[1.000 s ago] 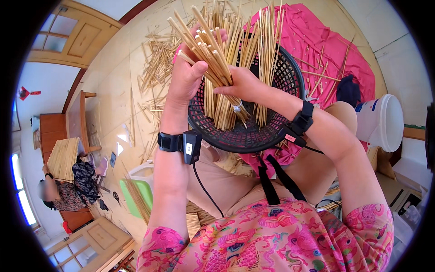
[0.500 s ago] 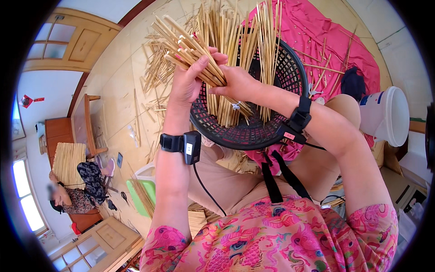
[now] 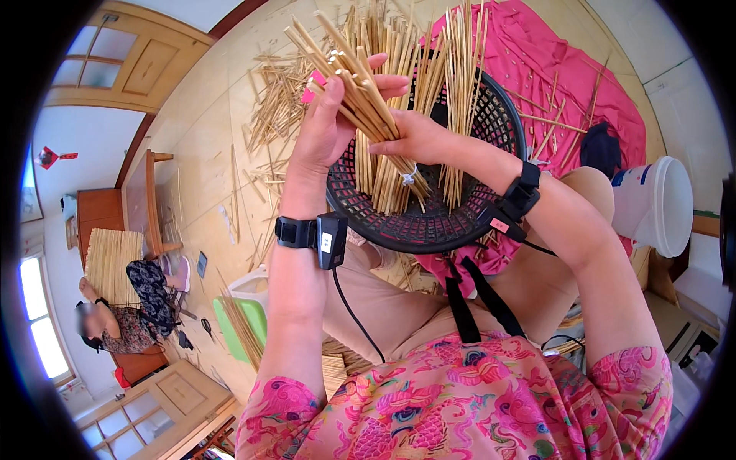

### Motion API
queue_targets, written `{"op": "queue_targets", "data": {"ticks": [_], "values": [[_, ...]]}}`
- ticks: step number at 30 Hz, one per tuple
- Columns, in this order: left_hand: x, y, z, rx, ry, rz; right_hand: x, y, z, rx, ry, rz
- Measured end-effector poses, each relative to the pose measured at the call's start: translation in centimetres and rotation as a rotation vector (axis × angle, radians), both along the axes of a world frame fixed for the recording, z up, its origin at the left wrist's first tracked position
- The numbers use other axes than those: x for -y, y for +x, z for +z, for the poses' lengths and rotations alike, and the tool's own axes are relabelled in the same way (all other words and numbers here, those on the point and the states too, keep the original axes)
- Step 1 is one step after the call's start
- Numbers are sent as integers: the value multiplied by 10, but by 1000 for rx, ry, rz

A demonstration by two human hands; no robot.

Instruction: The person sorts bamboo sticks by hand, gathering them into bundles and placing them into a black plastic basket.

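Note:
My right hand (image 3: 418,138) is closed round the lower part of a bundle of thin straw-coloured sticks (image 3: 360,88), which slants up to the left. A white tie (image 3: 410,176) shows near its bottom end, below that hand. My left hand (image 3: 326,126) cradles the bundle's upper part, thumb in front and fingers loosely stretched behind. Something small and pink (image 3: 313,84) shows beside the left thumb. The bundle is over the left side of a black plastic basket (image 3: 422,244), in which more sticks (image 3: 458,100) stand upright.
Loose sticks (image 3: 280,107) litter the floor left of the basket. Pink cloth (image 3: 529,46) with scattered sticks spreads behind it, and a white bucket (image 3: 652,207) stands at right. A green-and-white stool (image 3: 238,326) is by my left arm. Another person (image 3: 126,326) sits far left with a stick mat (image 3: 115,264).
My left fingers have loosened and stretched out along the bundle. Both hands and the bundle have shifted slightly right in view. The other person's arm has moved at the mat.

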State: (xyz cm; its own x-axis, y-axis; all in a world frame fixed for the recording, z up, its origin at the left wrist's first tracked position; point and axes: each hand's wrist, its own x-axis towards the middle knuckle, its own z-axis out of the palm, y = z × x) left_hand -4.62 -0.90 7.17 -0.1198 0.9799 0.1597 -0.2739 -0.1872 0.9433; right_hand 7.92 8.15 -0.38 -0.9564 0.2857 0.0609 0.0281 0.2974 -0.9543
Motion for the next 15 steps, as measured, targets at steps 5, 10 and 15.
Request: {"op": "queue_targets", "data": {"ticks": [5, 10, 15], "values": [[-3, -4, -16, -54, 34, 36, -12, -1, -5, -11, -74, 36], [-4, 15, -34, -277, -283, 97, -22, 3, -12, -80, -170, -84], [-4, 21, -71, -492, -302, 129, -34, 10, 8, -106, -206, -171]]}}
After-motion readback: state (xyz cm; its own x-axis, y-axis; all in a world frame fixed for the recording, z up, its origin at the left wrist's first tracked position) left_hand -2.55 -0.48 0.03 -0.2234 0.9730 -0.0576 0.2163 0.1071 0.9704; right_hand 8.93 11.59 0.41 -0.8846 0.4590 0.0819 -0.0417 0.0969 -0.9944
